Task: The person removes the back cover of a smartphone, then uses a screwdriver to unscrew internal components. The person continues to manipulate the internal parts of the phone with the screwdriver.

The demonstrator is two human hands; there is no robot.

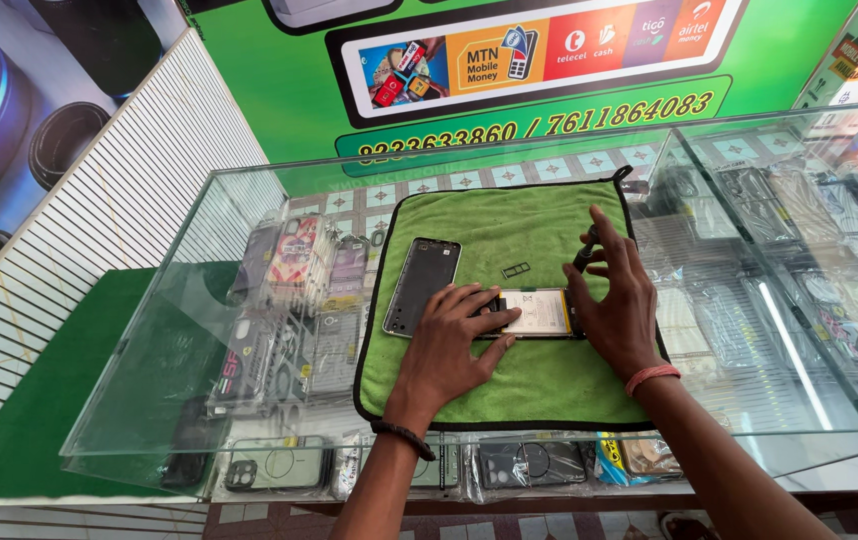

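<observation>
**Hands on an opened phone, driver at its right end**

Fingers of the right hand [617,300] pinch a small dark screwdriver [585,252] near its top, the grip narrow and closed on the tool, whose tip points down toward the right end of the opened phone [534,313]. The left hand [446,345] lies flat, fingers spread over the phone's left end, pressing it down rather than gripping it; nothing is enclosed in that hand. Between the two hands the phone's pale inner panel shows, lying crosswise on the green cloth [509,385].

Just to the left of the left hand, touching the cloth, lies the detached back cover [422,286], dark inside and tilted slightly. A small card tray [516,270] sits apart above the phone.

The cloth rests on the glass desk [749,420], through which rows of packaged phone cases [294,255] show on the shelf below.

By the look of it, the step in hand is working a screw at the phone's right end. The next move seems to call for a steady, upright driver and firm hold-down from the left hand so the phone does not slide on the cloth.
</observation>
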